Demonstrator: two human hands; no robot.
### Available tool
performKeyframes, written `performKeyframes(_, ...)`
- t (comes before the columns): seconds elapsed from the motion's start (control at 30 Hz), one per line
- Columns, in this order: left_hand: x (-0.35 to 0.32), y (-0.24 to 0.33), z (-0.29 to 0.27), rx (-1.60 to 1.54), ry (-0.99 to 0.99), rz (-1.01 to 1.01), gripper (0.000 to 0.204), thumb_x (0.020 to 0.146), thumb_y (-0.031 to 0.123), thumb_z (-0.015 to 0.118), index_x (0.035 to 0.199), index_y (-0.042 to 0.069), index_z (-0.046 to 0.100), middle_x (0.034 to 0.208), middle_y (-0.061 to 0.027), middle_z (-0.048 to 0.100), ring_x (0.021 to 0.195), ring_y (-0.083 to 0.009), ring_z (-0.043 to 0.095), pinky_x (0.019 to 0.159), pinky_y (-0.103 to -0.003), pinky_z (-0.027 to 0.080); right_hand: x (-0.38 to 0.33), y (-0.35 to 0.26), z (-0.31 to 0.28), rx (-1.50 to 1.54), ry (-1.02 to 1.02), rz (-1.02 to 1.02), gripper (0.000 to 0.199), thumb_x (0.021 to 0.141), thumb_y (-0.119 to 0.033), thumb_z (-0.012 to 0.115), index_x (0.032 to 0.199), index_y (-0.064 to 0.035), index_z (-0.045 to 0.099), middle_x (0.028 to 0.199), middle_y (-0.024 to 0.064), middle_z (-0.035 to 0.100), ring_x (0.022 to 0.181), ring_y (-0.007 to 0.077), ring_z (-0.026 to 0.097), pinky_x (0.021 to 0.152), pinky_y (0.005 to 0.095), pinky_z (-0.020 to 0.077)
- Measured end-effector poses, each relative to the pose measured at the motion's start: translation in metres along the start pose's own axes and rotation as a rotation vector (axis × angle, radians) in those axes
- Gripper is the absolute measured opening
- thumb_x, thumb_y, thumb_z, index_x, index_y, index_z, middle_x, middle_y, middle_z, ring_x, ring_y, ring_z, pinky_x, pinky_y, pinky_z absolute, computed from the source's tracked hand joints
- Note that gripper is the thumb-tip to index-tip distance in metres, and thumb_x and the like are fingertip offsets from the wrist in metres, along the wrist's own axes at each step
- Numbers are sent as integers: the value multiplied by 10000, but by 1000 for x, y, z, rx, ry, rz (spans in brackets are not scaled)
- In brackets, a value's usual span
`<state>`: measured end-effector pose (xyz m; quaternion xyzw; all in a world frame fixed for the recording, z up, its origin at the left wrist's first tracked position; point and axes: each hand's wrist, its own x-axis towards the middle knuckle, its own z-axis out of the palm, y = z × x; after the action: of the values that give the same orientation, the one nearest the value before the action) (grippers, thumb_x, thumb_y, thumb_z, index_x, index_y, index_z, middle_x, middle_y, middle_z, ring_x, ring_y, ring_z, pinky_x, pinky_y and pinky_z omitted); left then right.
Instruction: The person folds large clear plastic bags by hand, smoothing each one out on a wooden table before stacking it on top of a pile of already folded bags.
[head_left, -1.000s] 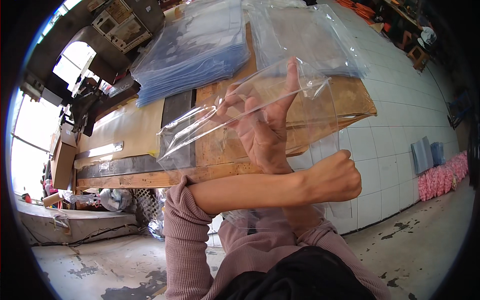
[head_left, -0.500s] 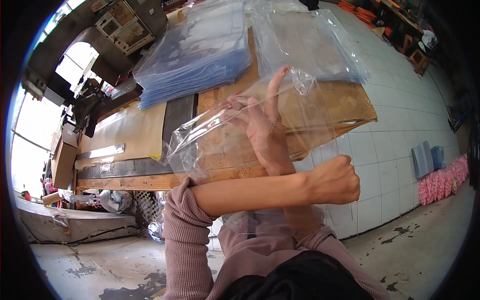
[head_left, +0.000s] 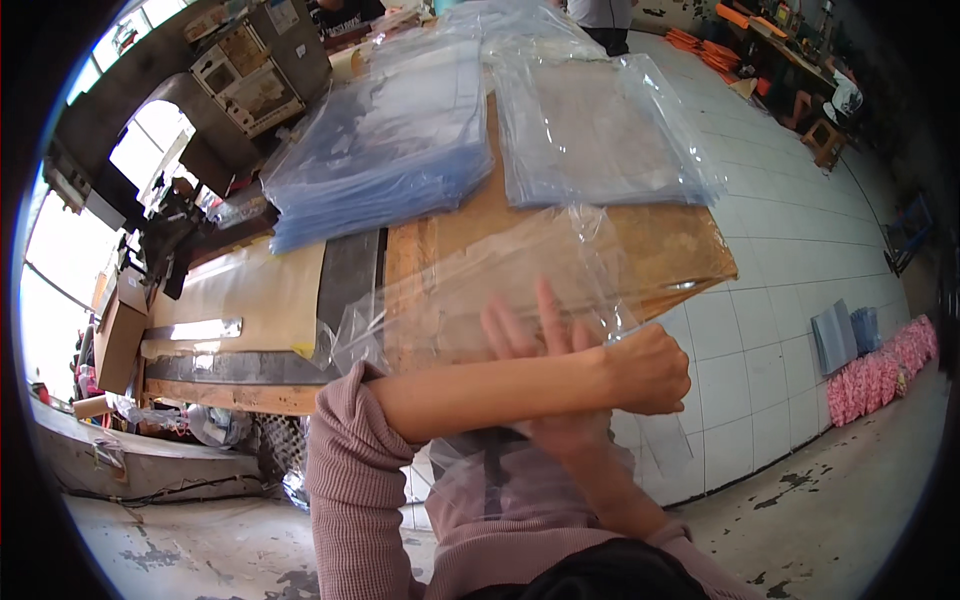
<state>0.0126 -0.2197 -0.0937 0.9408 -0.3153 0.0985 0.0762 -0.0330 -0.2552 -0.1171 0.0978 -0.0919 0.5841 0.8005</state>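
Note:
A clear plastic sheet or bag (head_left: 520, 252) lies over the near edge of the table and drapes down in front of me. My left forearm crosses over it to the right. There, my left hand (head_left: 650, 368) is closed in a fist, with the clear film gathered at it. Below that forearm my right hand (head_left: 545, 340) points away from me, fingers spread and slightly blurred, against the film. Part of the right hand is hidden behind my left forearm. Whether it is inside the film or under it, I cannot tell.
On the table, a thick stack of bluish clear plastic bags (head_left: 385, 150) stands at far left and a lower stack (head_left: 610, 130) at far right. A metal ruler (head_left: 195, 329) lies at left on brown sheeting. Pink bundles (head_left: 880, 370) rest on the floor. People are partly visible behind.
My right hand has drawn back toward me, from well over the table to beside my left forearm. The film has settled lower. My left fist has shifted slightly left.

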Motion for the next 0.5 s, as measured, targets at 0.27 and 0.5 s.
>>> performKeyframes(0.27, 11, -8, 35, -7, 46, 119, 252, 763, 232, 583, 557, 93, 620, 567, -59, 599, 549, -228, 602, 581, -386, 448, -200, -127, -49, -1505, 342, 1092, 560, 953, -423, 311, 1205, 27, 529, 1259, 157, 515, 1224, 266, 428, 1046, 384, 270)
performKeyframes(0.5, 13, 42, 80, 144, -228, 256, 211, 737, 188, 569, 537, 145, 623, 525, 38, 561, 580, -166, 590, 712, -375, 415, -97, -166, 52, -1930, 761, -601, 592, 867, -525, 475, 1152, -6, 492, 1101, 92, 530, 1000, 197, 528, 872, 335, 406)
